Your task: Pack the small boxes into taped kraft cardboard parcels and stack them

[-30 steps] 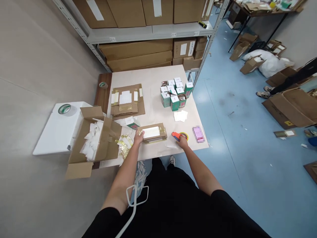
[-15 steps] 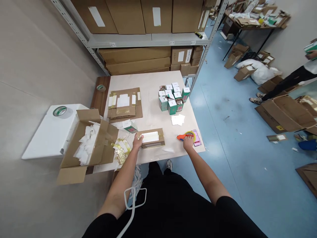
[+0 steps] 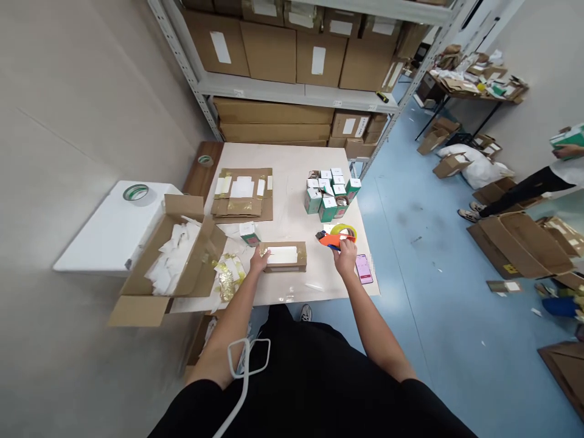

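My left hand (image 3: 259, 260) grips the left end of a small cardboard box (image 3: 292, 266), which carries a white label and lies near the table's front edge. Held in my right hand (image 3: 345, 257) is an orange tape dispenser (image 3: 336, 239) with a yellow roll of tape, raised a little over the table to the right of the box. A phone (image 3: 364, 269) with a pink screen lies beside my right hand. Just behind my left hand stands a green and white carton (image 3: 249, 233).
Several green and white cartons (image 3: 327, 208) stand grouped at the back right of the table. Flattened cardboard (image 3: 250, 210) lies at the back left. An open box (image 3: 152, 258) of white paper sits on the left. Another person (image 3: 524, 182) stands far right.
My right hand has lifted the tape dispenser off the table and moved it slightly left and back, uncovering the phone. My left hand stays on the cardboard box. The view has tilted up.
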